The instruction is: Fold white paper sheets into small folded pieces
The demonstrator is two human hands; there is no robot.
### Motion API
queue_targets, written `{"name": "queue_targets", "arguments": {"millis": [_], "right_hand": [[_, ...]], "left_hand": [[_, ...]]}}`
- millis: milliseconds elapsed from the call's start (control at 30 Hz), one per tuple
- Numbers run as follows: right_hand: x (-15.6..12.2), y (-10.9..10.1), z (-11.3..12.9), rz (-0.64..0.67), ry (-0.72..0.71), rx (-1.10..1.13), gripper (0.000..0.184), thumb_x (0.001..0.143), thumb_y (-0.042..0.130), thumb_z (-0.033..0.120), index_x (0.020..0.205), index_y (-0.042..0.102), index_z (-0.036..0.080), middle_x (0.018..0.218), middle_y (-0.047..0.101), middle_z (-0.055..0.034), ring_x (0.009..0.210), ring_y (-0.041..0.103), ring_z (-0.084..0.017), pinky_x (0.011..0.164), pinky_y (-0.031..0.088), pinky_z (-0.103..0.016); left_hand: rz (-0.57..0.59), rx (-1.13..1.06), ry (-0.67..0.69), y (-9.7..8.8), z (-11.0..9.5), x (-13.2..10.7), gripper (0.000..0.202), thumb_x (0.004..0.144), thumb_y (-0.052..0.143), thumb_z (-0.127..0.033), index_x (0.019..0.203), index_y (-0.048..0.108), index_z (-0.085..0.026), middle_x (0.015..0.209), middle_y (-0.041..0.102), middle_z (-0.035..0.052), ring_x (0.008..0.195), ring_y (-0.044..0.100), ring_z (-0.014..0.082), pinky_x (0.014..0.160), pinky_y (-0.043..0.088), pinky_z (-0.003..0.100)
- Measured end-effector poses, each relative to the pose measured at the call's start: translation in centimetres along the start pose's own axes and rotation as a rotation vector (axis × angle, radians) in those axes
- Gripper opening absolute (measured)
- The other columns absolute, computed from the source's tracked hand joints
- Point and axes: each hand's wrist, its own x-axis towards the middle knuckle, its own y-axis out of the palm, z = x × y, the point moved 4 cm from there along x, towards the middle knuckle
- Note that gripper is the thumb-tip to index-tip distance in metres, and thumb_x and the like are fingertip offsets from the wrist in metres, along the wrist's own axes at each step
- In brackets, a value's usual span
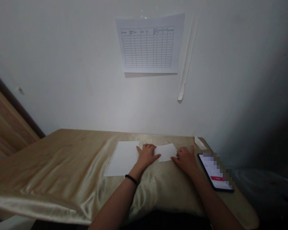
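A small white sheet of paper [166, 152] with punched holes along its right edge lies on the cloth between my hands. My left hand [147, 155], with a black band at the wrist, holds the sheet's left edge, thumb on the near side and fingers bent at the far side. At the right edge, my right hand [186, 158] grips the sheet with thumb and bent fingers, while its little finger sticks out. Left of my left hand lies a larger perforated sheet of paper [123, 158], flat and close to that hand's outer finger.
A shiny gold cloth [69, 166] covers the table, wrinkled at the left. To the right lie a phone [212, 172] with its screen lit and a folded paper scrap [200, 143]. A printed table sheet [150, 46] hangs on the white wall behind.
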Motion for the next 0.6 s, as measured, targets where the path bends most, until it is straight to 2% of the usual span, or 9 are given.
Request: {"name": "queue_targets", "arguments": {"millis": [100,167,233,300,367,500,600], "right_hand": [[0.1,0.6,-0.1,-0.009,-0.011,0.053,0.026,0.090,0.058,0.040,0.097,0.070,0.018,0.113,0.066,-0.0122,0.115,0.056,-0.028,0.119,0.012,-0.059],[0.1,1.3,0.1,0.005,-0.068,0.138,0.031,0.089,0.059,0.034,0.113,0.067,0.017,0.131,0.061,-0.0129,0.127,0.050,-0.027,0.119,0.020,-0.052],[0.1,1.9,0.2,0.042,-0.104,0.197,0.038,0.091,0.057,0.032,0.126,0.062,0.019,0.142,0.055,-0.0125,0.134,0.046,-0.026,0.119,0.020,-0.053],[0.0,2.1,0.2,0.073,-0.112,0.222,0.037,0.092,0.055,0.034,0.126,0.063,0.022,0.140,0.058,-0.0110,0.133,0.048,-0.025,0.120,0.017,-0.055],[0.0,1.8,0.2,0.066,-0.103,0.219,0.032,0.093,0.055,0.038,0.119,0.068,0.024,0.132,0.064,-0.0093,0.128,0.053,-0.025,0.119,0.015,-0.055],[0.1,1.2,0.3,0.018,-0.097,0.188,0.027,0.090,0.059,0.040,0.107,0.072,0.024,0.119,0.069,-0.0078,0.117,0.059,-0.025,0.118,0.021,-0.052],[0.1,1.5,0.5,-0.004,-0.117,0.187,0.032,0.088,0.062,0.039,0.114,0.070,0.022,0.126,0.066,-0.0100,0.123,0.055,-0.026,0.117,0.025,-0.049]], "left_hand": [[0.034,-0.028,0.024,0.4,0.1,0.0,0.049,0.083,0.066,-0.055,0.126,0.062,-0.032,0.140,0.059,0.0069,0.137,0.038,0.0360,0.109,0.003,0.081],[0.038,-0.049,0.035,0.6,0.2,0.1,0.047,0.083,0.068,-0.052,0.126,0.061,-0.033,0.141,0.059,0.0052,0.138,0.037,0.0357,0.107,0.003,0.083],[0.036,-0.058,0.032,0.6,0.3,0.1,0.047,0.083,0.069,-0.051,0.127,0.061,-0.034,0.141,0.059,0.0046,0.138,0.037,0.0355,0.107,0.003,0.083],[0.047,-0.048,0.018,0.7,0.4,0.2,0.048,0.084,0.068,-0.051,0.129,0.060,-0.034,0.143,0.057,0.0052,0.139,0.036,0.0355,0.108,0.003,0.082],[0.061,-0.035,-0.001,0.6,0.4,0.2,0.054,0.084,0.067,-0.051,0.134,0.056,-0.034,0.145,0.055,0.0062,0.140,0.035,0.0354,0.109,0.004,0.081],[0.065,-0.055,-0.017,0.6,0.5,0.3,0.063,0.084,0.066,-0.051,0.142,0.048,-0.034,0.147,0.053,0.0070,0.142,0.033,0.0354,0.110,0.005,0.080],[0.053,-0.077,-0.013,0.8,0.7,0.4,0.063,0.083,0.067,-0.051,0.142,0.048,-0.036,0.146,0.054,0.0068,0.141,0.034,0.0365,0.109,0.005,0.081]]}}
